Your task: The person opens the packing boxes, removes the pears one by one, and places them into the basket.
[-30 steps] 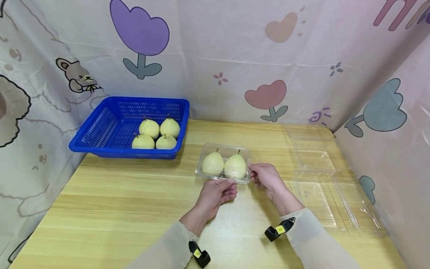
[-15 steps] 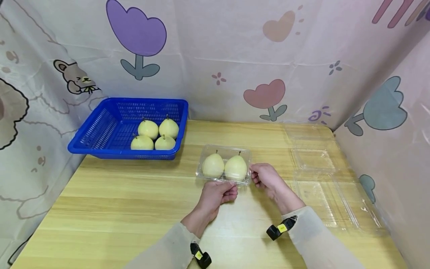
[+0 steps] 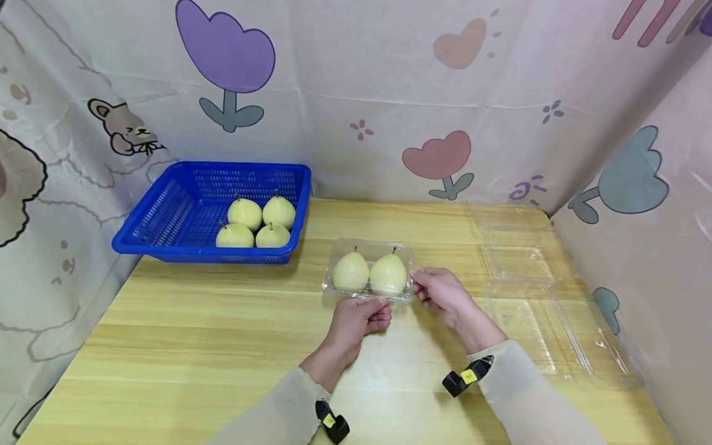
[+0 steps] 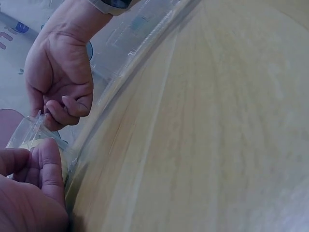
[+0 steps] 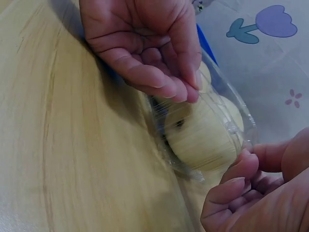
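Observation:
A clear plastic box (image 3: 371,243) with two pale yellow pears (image 3: 351,272) stands on the table in front of me, stems up. Clear plastic covers the pears in the right wrist view. My left hand (image 3: 350,327) pinches the box's front edge between thumb and curled fingers. At the right end, my right hand (image 3: 444,298) pinches the rim near the front corner. The left wrist view has both hands at the box, the right hand (image 4: 60,72) beyond the left hand (image 4: 34,193). Most of the box is hidden there by the fingers.
A blue slotted basket (image 3: 150,238) with several pears (image 3: 245,214) in its right part stands at the back left. Clear plastic containers (image 3: 523,334) lie along the right side of the wooden table (image 3: 194,346). Patterned cloth (image 3: 334,74) hangs behind and at both sides.
Both hands keep their pinch on the box edges. Box and hands have shifted only very slightly; the pears in the basket look unchanged.

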`<action>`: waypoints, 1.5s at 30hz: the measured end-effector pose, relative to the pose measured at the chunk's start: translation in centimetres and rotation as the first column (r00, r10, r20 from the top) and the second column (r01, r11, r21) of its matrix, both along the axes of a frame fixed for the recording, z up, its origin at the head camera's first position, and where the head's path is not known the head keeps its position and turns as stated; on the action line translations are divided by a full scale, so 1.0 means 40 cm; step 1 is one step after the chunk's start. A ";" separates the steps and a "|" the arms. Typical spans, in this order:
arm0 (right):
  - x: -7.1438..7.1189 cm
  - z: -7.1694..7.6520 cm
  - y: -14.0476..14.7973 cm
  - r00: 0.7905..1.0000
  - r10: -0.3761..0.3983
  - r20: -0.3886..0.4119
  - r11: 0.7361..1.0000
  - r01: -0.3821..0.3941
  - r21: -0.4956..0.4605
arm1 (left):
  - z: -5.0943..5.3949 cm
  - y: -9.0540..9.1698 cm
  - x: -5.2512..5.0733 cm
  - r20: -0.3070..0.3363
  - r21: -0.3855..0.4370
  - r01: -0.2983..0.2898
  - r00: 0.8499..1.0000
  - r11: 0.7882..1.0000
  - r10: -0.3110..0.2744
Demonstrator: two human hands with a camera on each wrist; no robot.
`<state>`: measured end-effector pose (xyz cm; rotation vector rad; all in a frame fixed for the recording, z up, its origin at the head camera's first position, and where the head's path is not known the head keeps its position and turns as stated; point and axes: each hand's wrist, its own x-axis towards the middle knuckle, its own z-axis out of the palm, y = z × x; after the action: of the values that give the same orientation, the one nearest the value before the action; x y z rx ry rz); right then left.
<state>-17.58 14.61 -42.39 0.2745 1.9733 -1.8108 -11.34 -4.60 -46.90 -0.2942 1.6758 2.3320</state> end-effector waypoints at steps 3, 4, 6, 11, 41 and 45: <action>-0.005 -0.002 -0.003 1.000 0.015 0.003 1.000 -0.015 0.014 | 0.000 0.003 -0.001 -0.001 0.004 -0.004 1.000 1.000 0.004; -0.006 -0.002 -0.005 1.000 0.014 0.004 1.000 -0.014 0.019 | 0.001 0.004 -0.001 -0.001 0.006 -0.005 1.000 1.000 0.005; -0.008 -0.002 -0.006 1.000 0.022 0.000 0.999 -0.022 0.032 | 0.001 0.006 -0.002 0.001 0.006 -0.007 1.000 1.000 0.007; -0.010 0.000 -0.009 0.999 0.048 -0.015 0.997 -0.047 0.064 | 0.002 0.010 -0.001 0.008 -0.005 -0.019 1.000 1.000 0.020; -0.008 0.008 0.007 0.998 0.058 -0.019 0.995 -0.056 0.079 | 0.002 0.008 0.001 0.001 -0.045 -0.003 1.000 0.999 0.003; -0.010 0.010 0.015 0.998 0.054 -0.015 0.997 -0.053 0.059 | -0.004 -0.001 -0.005 0.006 -0.001 0.019 1.000 1.000 -0.019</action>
<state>-17.97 15.21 -42.01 0.2231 2.0276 -1.7297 -11.54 -4.66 -47.07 -0.2841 1.6705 2.3143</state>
